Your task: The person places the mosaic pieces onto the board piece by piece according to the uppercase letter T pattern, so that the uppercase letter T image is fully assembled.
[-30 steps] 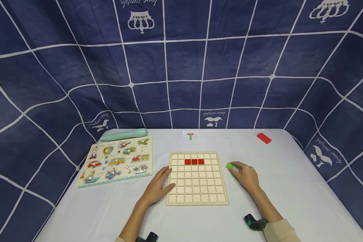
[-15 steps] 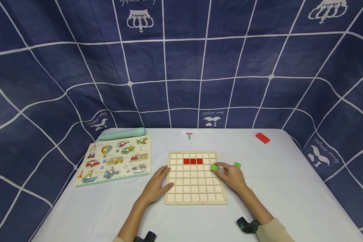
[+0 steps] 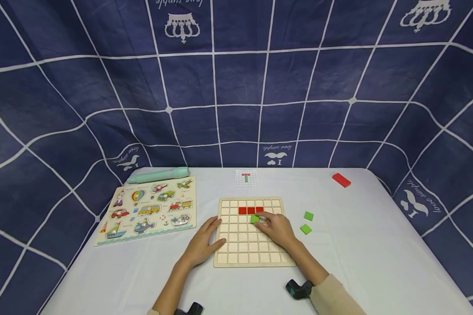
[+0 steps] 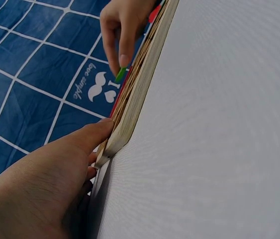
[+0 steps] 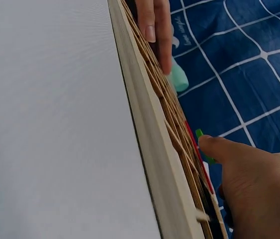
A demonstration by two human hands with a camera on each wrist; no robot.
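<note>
My right hand [image 3: 278, 228] pinches a small green square tile [image 3: 254, 218] between thumb and fingertips, over the wooden grid board [image 3: 236, 264]. The tile overlaps the square just below a row of red square tiles [image 3: 250, 210] set in the second row. In the left wrist view the green tile [image 4: 120, 75] is tilted, close over the board. My left hand [image 3: 203, 242] rests on the board's left edge, fingers along the side and thumb on the frame. Two more green tiles [image 3: 308, 215] lie on the white table right of the board.
Behind the board lies a small card [image 3: 246, 178] printed with a red and green T on a grid. A red block [image 3: 341, 180] lies at the back right. To the left are a picture puzzle board [image 3: 150, 208] and a mint-green tube-shaped object [image 3: 159, 175].
My right hand has picked up a green tile from right of the board and carried it left to below the red row. My left hand stays on the board's edge.
</note>
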